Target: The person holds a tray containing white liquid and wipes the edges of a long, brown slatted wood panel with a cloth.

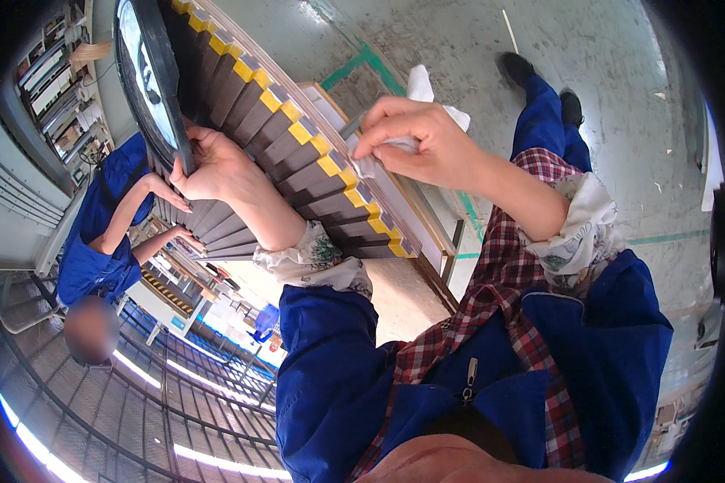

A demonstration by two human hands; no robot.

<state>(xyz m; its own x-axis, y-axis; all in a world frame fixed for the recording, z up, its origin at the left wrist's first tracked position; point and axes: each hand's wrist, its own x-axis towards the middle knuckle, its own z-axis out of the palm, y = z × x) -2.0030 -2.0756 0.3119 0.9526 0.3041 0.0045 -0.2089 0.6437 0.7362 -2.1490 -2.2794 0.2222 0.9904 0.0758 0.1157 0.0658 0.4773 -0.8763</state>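
My left hand [220, 166], palm turned up, grips the rim of a rounded black-framed panel [172, 90] with a glossy, reflective face. The panel stands tilted on edge, and some of my fingers are hidden behind it. My right hand [420, 142] pinches a crumpled white cloth or tissue [367, 166] between thumb and fingers. More white material [421, 84] shows beyond that hand. Below both hands runs a row of dark slats [260, 142] with yellow and grey blocks [329, 164] along their ends, beside a layered wooden edge [314, 115].
A co-worker in blue [106, 241] is at the left, hands [169, 193] close to the far side of the slats. Shelves with goods [54, 90] stand behind. A wooden frame [426, 211] adjoins the slats. Green tape [350, 66] marks the grey floor [610, 121].
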